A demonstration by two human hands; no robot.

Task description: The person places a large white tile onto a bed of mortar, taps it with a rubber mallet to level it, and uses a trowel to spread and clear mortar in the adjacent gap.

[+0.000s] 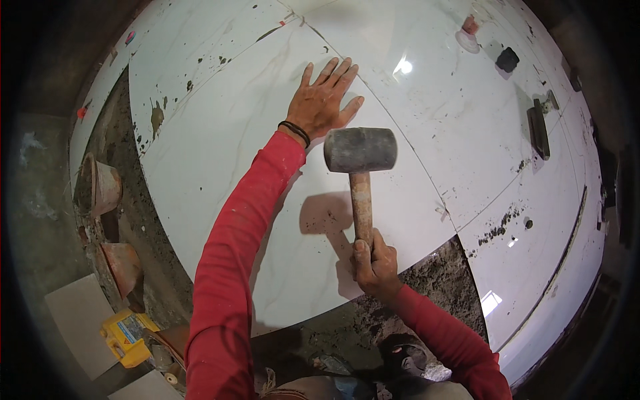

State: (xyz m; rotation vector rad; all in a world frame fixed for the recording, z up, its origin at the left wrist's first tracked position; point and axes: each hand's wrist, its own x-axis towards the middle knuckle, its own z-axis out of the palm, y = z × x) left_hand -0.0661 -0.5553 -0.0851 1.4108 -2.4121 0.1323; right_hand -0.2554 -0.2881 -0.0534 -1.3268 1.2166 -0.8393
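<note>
My left hand (pixel 320 101) lies flat on a large white marbled floor tile (pixel 267 173), fingers spread toward the joint on its far right side. In my right hand (pixel 377 268) is a rubber mallet (pixel 361 152), gripped by the lower part of its wooden handle. The dark mallet head is raised above the tile, just nearer to me than my left hand, and its shadow falls on the tile to the left. Dirt specks and mortar crumbs dot the tile's surface.
Wet mortar (pixel 440 287) shows along the tile's near and left edges. Two bowls (pixel 105 189) and a yellow jug (pixel 128 338) stand at the left. On the right-hand tiles lie a trowel-like tool (pixel 538 129), a dark lump (pixel 507 60) and scattered mortar crumbs.
</note>
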